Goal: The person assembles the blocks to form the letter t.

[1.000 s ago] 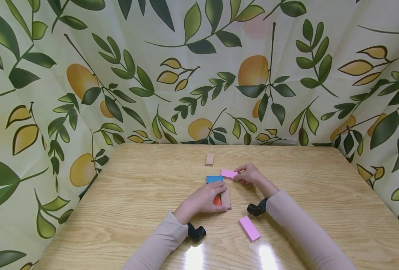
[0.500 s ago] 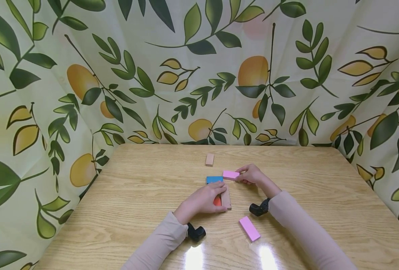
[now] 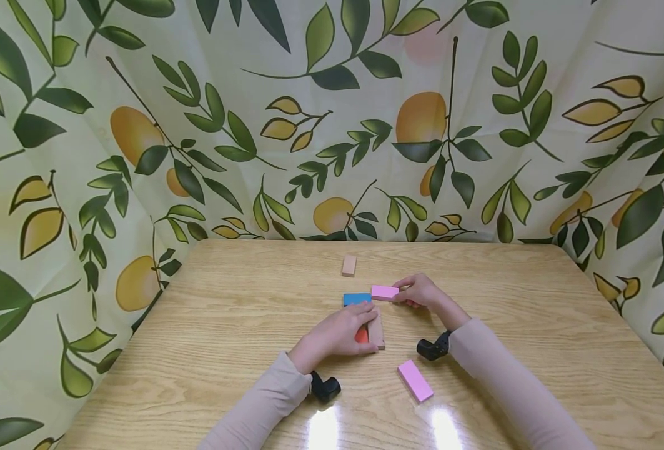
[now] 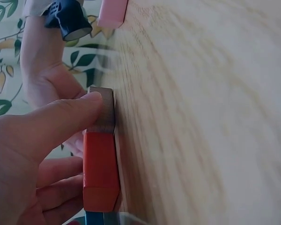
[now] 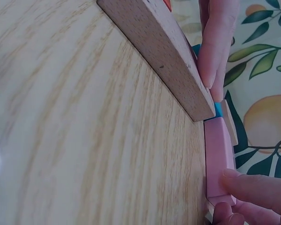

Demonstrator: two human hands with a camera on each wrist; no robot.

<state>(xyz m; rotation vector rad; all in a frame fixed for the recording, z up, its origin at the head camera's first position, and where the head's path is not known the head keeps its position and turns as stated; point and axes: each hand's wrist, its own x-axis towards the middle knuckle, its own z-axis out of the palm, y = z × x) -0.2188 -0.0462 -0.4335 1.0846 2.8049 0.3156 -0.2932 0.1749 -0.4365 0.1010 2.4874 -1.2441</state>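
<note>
Table (image 3: 253,300) bearing one blue block (image 3: 356,299), one red block (image 3: 362,335). Right hand (image 3: 418,290) pinching one pink block (image 3: 385,293) just beside blue; second pink block (image 3: 415,381) lying nearer. Left hand (image 3: 338,329) gripping one wooden block (image 3: 376,331); second wooden block (image 3: 349,266) lying farthest.

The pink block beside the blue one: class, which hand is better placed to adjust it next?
The right hand, I'd judge: it pinches the pink block by its outer end, while the left hand grips the plain wooden block.
</note>
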